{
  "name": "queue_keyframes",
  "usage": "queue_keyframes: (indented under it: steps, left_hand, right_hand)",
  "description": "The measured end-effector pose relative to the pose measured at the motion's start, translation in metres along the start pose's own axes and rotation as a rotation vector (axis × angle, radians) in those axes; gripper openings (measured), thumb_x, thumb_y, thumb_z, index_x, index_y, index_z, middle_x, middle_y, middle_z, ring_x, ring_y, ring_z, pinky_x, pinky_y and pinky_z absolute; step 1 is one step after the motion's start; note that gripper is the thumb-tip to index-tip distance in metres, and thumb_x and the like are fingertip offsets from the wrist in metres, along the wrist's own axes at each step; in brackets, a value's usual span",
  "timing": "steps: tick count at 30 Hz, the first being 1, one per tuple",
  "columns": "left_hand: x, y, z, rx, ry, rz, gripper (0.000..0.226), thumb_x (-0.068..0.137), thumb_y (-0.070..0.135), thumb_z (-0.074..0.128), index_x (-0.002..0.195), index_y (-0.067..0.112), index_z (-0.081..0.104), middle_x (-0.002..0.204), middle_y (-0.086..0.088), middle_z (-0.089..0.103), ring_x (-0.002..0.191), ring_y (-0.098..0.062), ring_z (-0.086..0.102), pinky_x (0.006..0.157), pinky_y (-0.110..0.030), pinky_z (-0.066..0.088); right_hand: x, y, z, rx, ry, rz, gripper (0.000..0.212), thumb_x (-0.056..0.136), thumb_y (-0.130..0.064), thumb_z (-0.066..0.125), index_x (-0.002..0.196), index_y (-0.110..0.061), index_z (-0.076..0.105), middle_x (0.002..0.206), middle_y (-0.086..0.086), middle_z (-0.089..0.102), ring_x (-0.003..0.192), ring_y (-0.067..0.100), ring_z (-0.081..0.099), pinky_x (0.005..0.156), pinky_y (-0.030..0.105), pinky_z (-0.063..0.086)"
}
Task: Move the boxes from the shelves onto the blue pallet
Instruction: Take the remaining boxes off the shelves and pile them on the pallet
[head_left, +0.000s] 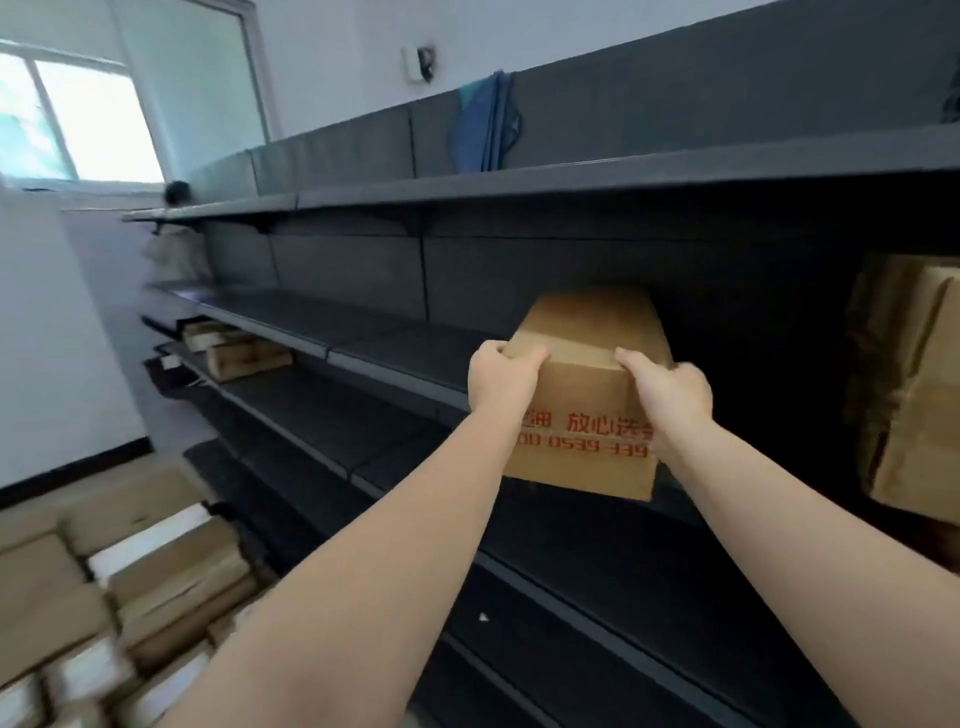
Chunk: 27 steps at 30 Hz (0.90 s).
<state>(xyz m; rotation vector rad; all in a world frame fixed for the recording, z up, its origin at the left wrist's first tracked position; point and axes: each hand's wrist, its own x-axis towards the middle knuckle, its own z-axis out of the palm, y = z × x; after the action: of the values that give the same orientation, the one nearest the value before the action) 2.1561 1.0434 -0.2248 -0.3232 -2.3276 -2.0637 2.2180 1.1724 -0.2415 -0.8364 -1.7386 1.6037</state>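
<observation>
A brown cardboard box (587, 374) with red printed characters on its front sits on a dark shelf (405, 358), its front overhanging the shelf edge. My left hand (501, 376) grips its upper left corner. My right hand (670, 400) grips its upper right corner and side. Both forearms reach up from the lower part of the view. The blue pallet is not visible; a pile of several brown and white boxes (135, 582) lies at the lower left.
Dark shelving runs from left to right in several tiers. More brown boxes (914, 395) stand on the shelf at the right, and a few (234, 348) lie on a lower shelf at the left. A person (176, 244) stands at the far end. A blue folded item (485, 124) leans on the top shelf.
</observation>
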Motion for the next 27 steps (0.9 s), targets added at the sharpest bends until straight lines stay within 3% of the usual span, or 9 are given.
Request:
queue_keyframes:
  steps: [3, 9, 14, 17, 20, 22, 27]
  left_hand:
    - [-0.004, -0.017, -0.065, 0.014, 0.167, 0.013, 0.022, 0.084, 0.031, 0.062, 0.101, 0.021, 0.053, 0.089, 0.008, 0.053, 0.074, -0.008, 0.050, 0.057, -0.027, 0.040]
    - [-0.034, -0.047, -0.211, 0.071, 0.458, 0.012, 0.029, 0.082, 0.036, 0.065, 0.104, 0.021, 0.054, 0.110, 0.002, 0.055, 0.084, -0.013, 0.053, 0.061, -0.028, 0.042]
    - [-0.097, -0.080, -0.350, 0.103, 0.661, -0.032, 0.027, 0.084, 0.032, 0.066, 0.102, 0.018, 0.052, 0.098, 0.004, 0.056, 0.087, -0.015, 0.054, 0.069, -0.029, 0.048]
    - [-0.141, -0.098, -0.431, 0.097, 0.747, -0.079, 0.031, 0.084, 0.031, 0.067, 0.106, 0.018, 0.051, 0.102, 0.002, 0.056, 0.091, -0.017, 0.056, 0.082, -0.037, 0.052]
    - [-0.184, -0.118, -0.512, 0.101, 0.825, -0.105, 0.034, 0.083, 0.031, 0.068, 0.109, 0.018, 0.051, 0.100, 0.004, 0.055, 0.087, -0.014, 0.056, 0.073, -0.036, 0.054]
    - [-0.204, -0.130, -0.547, 0.097, 0.847, -0.121, 0.034, 0.084, 0.031, 0.068, 0.108, 0.018, 0.049, 0.097, 0.004, 0.054, 0.082, -0.011, 0.055, 0.067, -0.032, 0.054]
    - [-0.242, -0.172, -0.649, 0.092, 0.913, -0.175, 0.032, 0.085, 0.031, 0.067, 0.108, 0.016, 0.049, 0.096, 0.004, 0.057, 0.081, -0.007, 0.056, 0.068, -0.027, 0.050]
  right_hand:
    - [-0.028, 0.006, 0.058, 0.014, -0.171, -0.049, 0.055, 0.079, -0.048, 0.065, 0.120, -0.014, 0.050, 0.121, 0.009, 0.052, 0.096, 0.027, 0.054, 0.081, 0.046, 0.051]
    - [-0.125, 0.015, 0.172, 0.053, -0.421, -0.125, 0.057, 0.081, -0.047, 0.064, 0.126, -0.015, 0.050, 0.121, 0.007, 0.052, 0.097, 0.023, 0.053, 0.074, 0.039, 0.048]
    - [-0.244, 0.022, 0.262, 0.033, -0.660, -0.171, 0.055, 0.081, -0.044, 0.065, 0.126, -0.016, 0.051, 0.121, 0.007, 0.053, 0.095, 0.021, 0.053, 0.070, 0.035, 0.046]
    - [-0.326, 0.033, 0.310, 0.018, -0.793, -0.150, 0.055, 0.081, -0.045, 0.066, 0.125, -0.016, 0.050, 0.120, 0.007, 0.053, 0.097, 0.023, 0.054, 0.071, 0.035, 0.047]
    - [-0.408, 0.045, 0.357, -0.012, -0.900, -0.133, 0.058, 0.080, -0.047, 0.065, 0.127, -0.017, 0.050, 0.120, 0.007, 0.053, 0.099, 0.025, 0.054, 0.079, 0.041, 0.051]
    - [-0.444, 0.053, 0.378, -0.011, -0.954, -0.132, 0.059, 0.082, -0.044, 0.065, 0.130, -0.015, 0.048, 0.122, 0.007, 0.051, 0.101, 0.025, 0.053, 0.077, 0.038, 0.048]
    - [-0.538, 0.081, 0.446, -0.051, -1.088, -0.064, 0.055, 0.079, -0.040, 0.068, 0.123, -0.014, 0.049, 0.122, 0.008, 0.052, 0.100, 0.025, 0.054, 0.078, 0.039, 0.051]
